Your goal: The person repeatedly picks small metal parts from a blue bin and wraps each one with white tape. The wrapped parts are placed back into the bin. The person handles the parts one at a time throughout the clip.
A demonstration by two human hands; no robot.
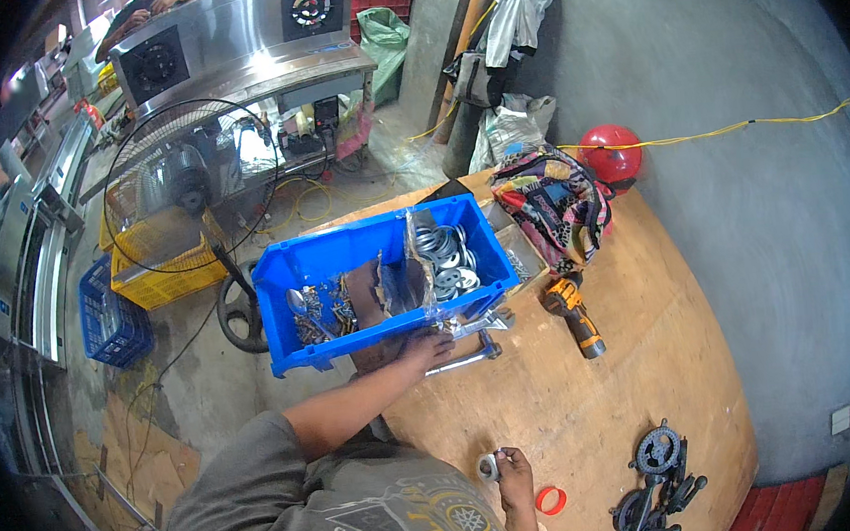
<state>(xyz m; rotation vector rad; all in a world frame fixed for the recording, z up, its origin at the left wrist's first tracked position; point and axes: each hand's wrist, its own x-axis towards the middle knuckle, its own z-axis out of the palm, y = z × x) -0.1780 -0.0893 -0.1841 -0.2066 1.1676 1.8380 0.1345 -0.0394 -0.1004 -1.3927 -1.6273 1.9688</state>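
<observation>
My left hand (pixel 428 348) lies beside the front wall of the blue plastic bin (pixel 302 355), fingers stretched out to the right, just above a ratchet wrench (pixel 464 360). A clear plastic bag with small metal parts (pixel 479 323) lies next to these fingers. Low in the view, my right hand (pixel 515 480) is closed on a silver metal ring (pixel 488 467), pinched by its edge over the wooden table (pixel 566 404). To the right of this hand lies a red ring (pixel 550 500). Screws and bolts (pixel 324 308) fill the bin's left part; round metal washers (pixel 447 259) fill its right.
An orange and black cordless drill (pixel 574 319) lies right of the bin. Black cranked mechanisms (pixel 656 477) stand near the right table edge. Patterned cloth (pixel 555 205) and a red helmet-like ball (pixel 611 156) sit at the back. A wire-cage fan (pixel 189 184) stands behind left.
</observation>
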